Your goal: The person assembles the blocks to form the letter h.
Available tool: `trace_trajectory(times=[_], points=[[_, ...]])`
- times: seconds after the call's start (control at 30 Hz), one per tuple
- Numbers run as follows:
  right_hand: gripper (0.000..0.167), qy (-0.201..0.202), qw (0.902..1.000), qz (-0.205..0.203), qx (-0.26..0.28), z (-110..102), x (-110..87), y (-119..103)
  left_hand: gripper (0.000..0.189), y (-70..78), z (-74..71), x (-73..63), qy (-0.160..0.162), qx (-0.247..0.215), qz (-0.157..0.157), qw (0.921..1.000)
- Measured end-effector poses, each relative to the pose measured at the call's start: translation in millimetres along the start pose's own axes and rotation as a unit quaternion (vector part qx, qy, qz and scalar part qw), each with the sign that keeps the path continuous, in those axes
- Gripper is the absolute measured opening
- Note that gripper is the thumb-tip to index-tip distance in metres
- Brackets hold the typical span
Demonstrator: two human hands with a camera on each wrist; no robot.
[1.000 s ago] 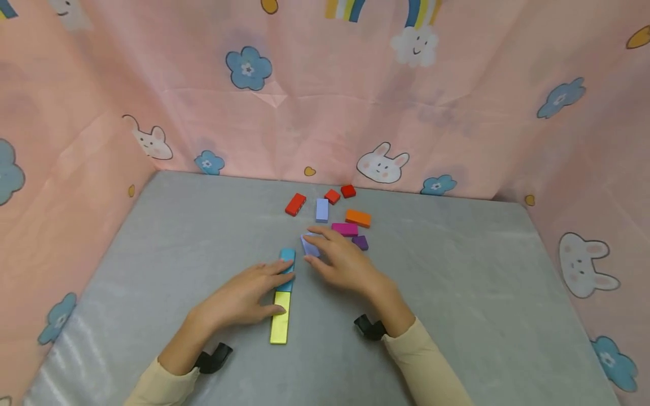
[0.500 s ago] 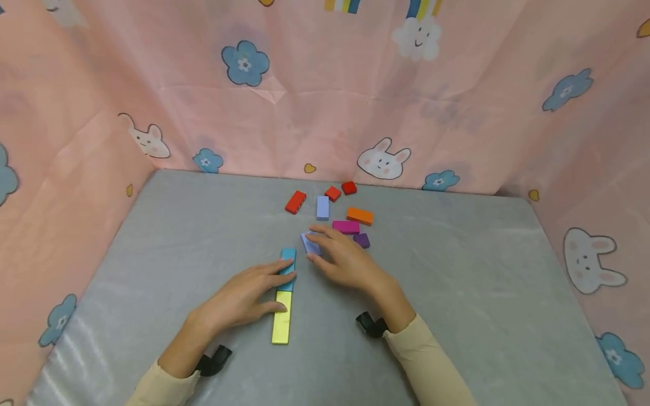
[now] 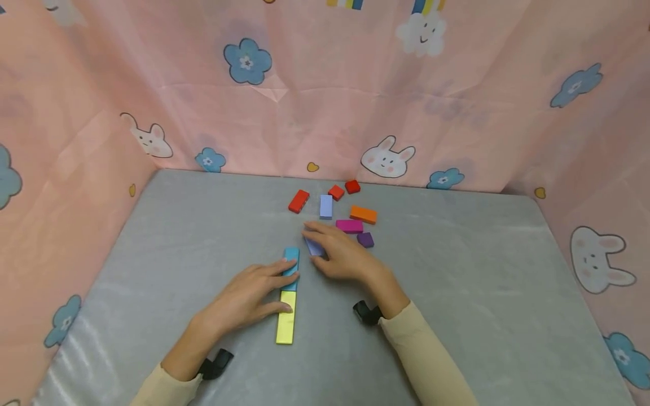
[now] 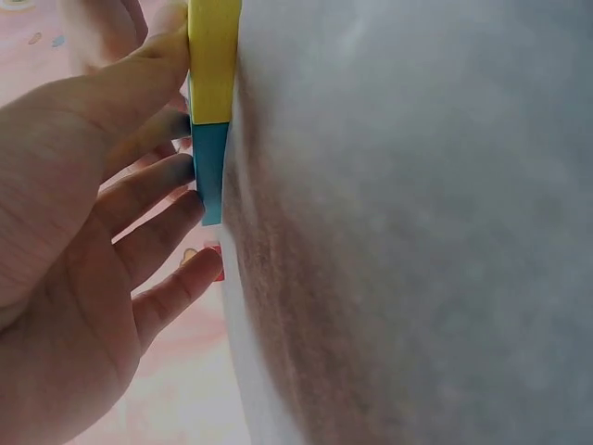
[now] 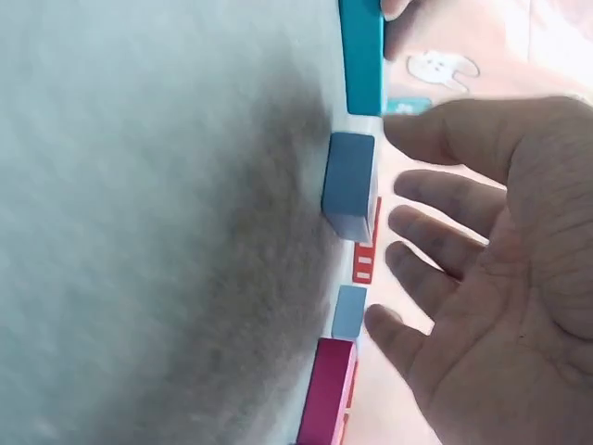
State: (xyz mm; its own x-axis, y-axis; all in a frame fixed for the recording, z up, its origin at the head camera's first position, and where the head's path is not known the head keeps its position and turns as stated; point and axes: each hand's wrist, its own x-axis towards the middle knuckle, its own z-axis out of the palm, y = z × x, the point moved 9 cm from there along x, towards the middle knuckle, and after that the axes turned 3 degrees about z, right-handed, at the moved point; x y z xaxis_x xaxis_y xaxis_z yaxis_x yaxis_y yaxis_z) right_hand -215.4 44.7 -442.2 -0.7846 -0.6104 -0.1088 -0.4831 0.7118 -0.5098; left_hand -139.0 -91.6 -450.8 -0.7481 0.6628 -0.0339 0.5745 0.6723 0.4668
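A yellow block (image 3: pixel 285 330) and a blue block (image 3: pixel 291 253) lie end to end in a line on the table. My left hand (image 3: pixel 249 296) rests across them, thumb on the yellow one and fairly straight fingertips on the blue one. Just beyond the blue block is a lavender block (image 3: pixel 314 247), tilted and partly hidden under my right hand (image 3: pixel 347 254). In the right wrist view, that lavender block (image 5: pixel 349 181) stands beside the right thumb and fingers, which are spread and loosely bent.
Behind the right hand lie a magenta block (image 3: pixel 349 226), a purple block (image 3: pixel 365 239), an orange block (image 3: pixel 363 214) and a second lavender block (image 3: pixel 326 207). Several red blocks, such as one red block (image 3: pixel 299 201), are near the back edge. A pink printed curtain (image 3: pixel 315 113) surrounds the table.
My right hand has shifted slightly left and farther over the lavender block. The left hand stays on the yellow and blue blocks. The whole view has shifted a little.
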Motion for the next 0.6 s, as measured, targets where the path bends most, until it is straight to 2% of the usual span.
trace_trajectory(times=[0.27, 0.6], points=[[0.061, -0.042, 0.9986, 0.019, -0.024, 2.7, 3.3, 4.7, 0.08, 1.0, 1.2, 0.6, -0.009, -0.013, -0.008, 0.9998], [0.054, -0.019, 0.9978, 0.021, -0.059, -4.6, 3.3, 2.3, 0.073, 3.6, 1.8, -1.3, -0.011, -0.023, -0.019, 0.9995]])
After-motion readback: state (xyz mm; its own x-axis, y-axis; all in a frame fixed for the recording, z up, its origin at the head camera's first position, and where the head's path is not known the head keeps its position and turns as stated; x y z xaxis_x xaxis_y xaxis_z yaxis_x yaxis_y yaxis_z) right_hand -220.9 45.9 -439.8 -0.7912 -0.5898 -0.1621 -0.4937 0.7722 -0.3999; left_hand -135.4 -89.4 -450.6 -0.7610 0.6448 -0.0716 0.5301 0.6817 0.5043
